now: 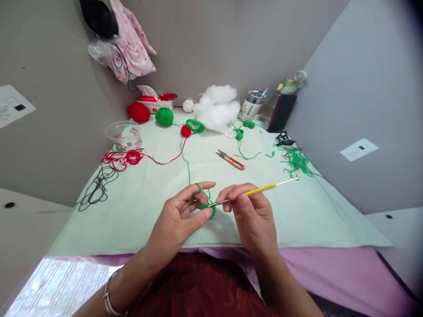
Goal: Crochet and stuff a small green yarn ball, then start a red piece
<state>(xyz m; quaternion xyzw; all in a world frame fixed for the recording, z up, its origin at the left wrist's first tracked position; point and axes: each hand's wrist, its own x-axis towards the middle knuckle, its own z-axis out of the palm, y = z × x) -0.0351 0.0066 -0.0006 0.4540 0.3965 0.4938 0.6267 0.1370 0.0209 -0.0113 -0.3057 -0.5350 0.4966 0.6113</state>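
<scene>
A small green crochet piece (212, 212) is pinched between the thumb and fingers of my left hand (180, 215), and green yarn (188, 169) loops over its index finger and runs back across the table. My right hand (253, 215) grips a crochet hook with a yellow handle (261, 189). The hook's metal tip touches the green piece, near my left thumb. Just beyond my hands lie orange-handled thread snips (231, 160), blades pointing left.
Red (139, 112) and green yarn balls (164, 116), white stuffing (217, 108), a pen can (251, 105) and a phone (282, 113) against a bottle line the back. Left are a clear tub (124, 135) and dark cord (99, 187); right, green yarn scraps (297, 162).
</scene>
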